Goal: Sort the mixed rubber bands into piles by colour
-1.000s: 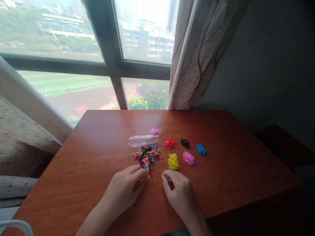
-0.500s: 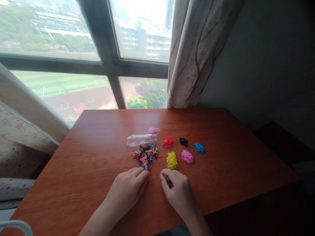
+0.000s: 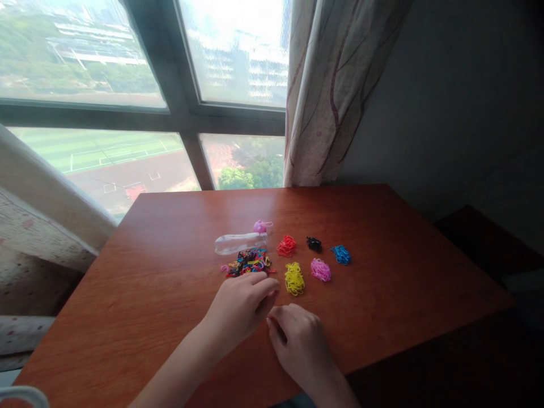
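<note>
My left hand (image 3: 244, 303) is raised over the near edge of a mixed pile of small coloured rubber bands (image 3: 250, 262), its fingers pinched together and pointing towards the yellow rubber bands (image 3: 294, 279). Just in front of it, nearer to me, my right hand (image 3: 301, 337) is curled with thumb and forefinger tips together. Anything between either hand's fingertips is too small or hidden to make out. Beyond the yellow heap lie sorted heaps of red rubber bands (image 3: 286, 246), black rubber bands (image 3: 314, 244), pink rubber bands (image 3: 321, 270) and blue rubber bands (image 3: 341, 254).
A clear plastic bottle (image 3: 240, 243) lies on its side behind the mixed pile, with a pink cap (image 3: 260, 226) by its mouth. The wooden table (image 3: 170, 243) reaches to the window, with curtains (image 3: 327, 96) on both sides. A white curved object (image 3: 23, 395) shows at lower left.
My left hand has moved right from the pile's near edge, towards the yellow heap. The right hand has shifted slightly left and nearer to me. The view has turned a little.
</note>
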A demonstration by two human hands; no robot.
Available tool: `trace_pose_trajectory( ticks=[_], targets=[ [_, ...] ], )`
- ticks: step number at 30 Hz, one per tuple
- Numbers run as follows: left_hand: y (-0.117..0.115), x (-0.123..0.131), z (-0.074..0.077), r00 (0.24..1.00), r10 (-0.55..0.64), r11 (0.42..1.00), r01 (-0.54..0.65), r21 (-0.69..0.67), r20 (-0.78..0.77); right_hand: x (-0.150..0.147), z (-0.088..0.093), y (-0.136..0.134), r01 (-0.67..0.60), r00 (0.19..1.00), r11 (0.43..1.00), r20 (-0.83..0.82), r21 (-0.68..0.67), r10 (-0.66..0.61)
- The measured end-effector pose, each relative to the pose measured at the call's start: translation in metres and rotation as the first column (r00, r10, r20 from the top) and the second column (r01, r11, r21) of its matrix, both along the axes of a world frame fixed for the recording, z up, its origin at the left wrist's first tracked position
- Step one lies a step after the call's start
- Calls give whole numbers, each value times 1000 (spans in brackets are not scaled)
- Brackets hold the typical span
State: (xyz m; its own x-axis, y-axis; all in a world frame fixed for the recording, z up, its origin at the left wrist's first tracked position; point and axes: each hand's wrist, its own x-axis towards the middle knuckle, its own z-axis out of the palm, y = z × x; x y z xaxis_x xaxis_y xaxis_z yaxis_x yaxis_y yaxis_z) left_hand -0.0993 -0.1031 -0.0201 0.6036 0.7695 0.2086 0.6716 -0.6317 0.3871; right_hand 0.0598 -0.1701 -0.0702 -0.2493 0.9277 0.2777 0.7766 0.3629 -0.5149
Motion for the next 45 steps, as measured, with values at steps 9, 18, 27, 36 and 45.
trace_pose_trajectory(
  ticks=[9, 18, 27, 36, 45],
  targets=[
    [31, 46, 2, 991, -74, 996, 68, -52, -116, 0, -4, 0, 14, 1000, 1000, -9, -8, -14],
    [36, 51, -5, 987, -95, 994, 87, -67, -132, 0, -4, 1, 23, 1000, 1000, -18, 10, -23],
    [29, 32, 10, 993, -80, 995, 74, -71, -84, 0, -1, 1, 21, 999, 1000, -28, -9, -21],
    [5, -44, 2, 972, 201, 974, -185, -128, 121, -2, 5, 1, 7, 1000, 999, -19, -49, -8],
    [-13, -70, -24, 957, 276, 949, -257, -184, 87, -33, 6, 6, 11, 1000, 999, 0, -40, -11]
  ],
)
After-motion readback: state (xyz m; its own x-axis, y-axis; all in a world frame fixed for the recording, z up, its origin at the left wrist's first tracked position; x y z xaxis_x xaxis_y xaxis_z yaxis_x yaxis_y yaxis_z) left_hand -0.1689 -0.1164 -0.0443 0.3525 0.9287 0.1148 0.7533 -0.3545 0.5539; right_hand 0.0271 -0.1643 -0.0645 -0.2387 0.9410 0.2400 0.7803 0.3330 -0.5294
